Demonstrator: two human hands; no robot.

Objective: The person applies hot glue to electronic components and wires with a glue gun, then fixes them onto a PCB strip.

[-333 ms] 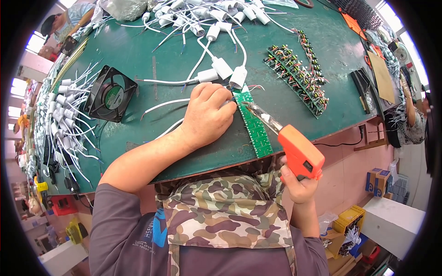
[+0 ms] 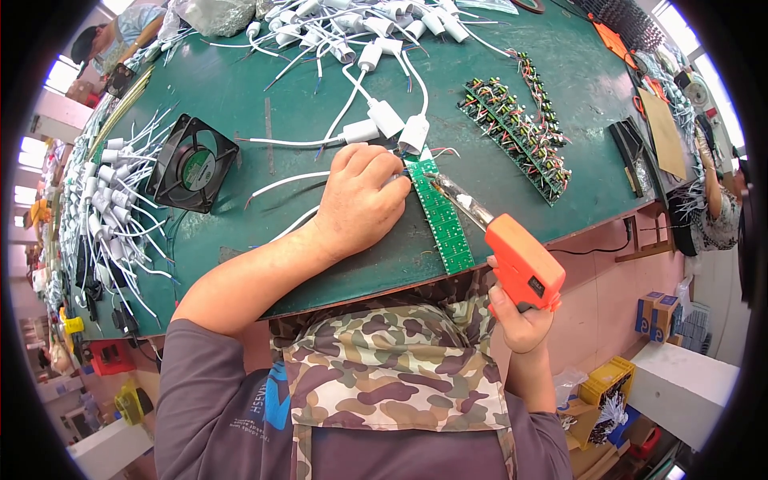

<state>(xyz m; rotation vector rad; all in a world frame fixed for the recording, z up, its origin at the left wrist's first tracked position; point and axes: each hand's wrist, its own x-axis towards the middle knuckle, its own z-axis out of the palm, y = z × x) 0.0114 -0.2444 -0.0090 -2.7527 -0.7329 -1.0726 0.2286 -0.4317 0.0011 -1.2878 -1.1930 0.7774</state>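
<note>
A long green circuit board [image 2: 448, 232] lies on the green table in front of me. My left hand [image 2: 362, 192] rests at the board's left edge near its far end, fingers bent and pinched together; what sits between the fingertips is hidden. My right hand [image 2: 522, 318] is wrapped round the handle of an orange soldering gun [image 2: 524, 260]. Its metal tip points to the far left and is over the upper part of the board, close to my left fingertips. A white lamp socket with a cable [image 2: 414, 134] lies at the board's far end.
White sockets with cables lie heaped at the back [image 2: 376, 24] and at the left [image 2: 112, 200]. A black fan [image 2: 194, 164] stands on the left. Wired circuit boards [image 2: 520, 140] lie to the right. Other people sit at the far left and right.
The soldering gun's tip has shifted slightly away from me and to the right over the board. My left hand has stayed in place.
</note>
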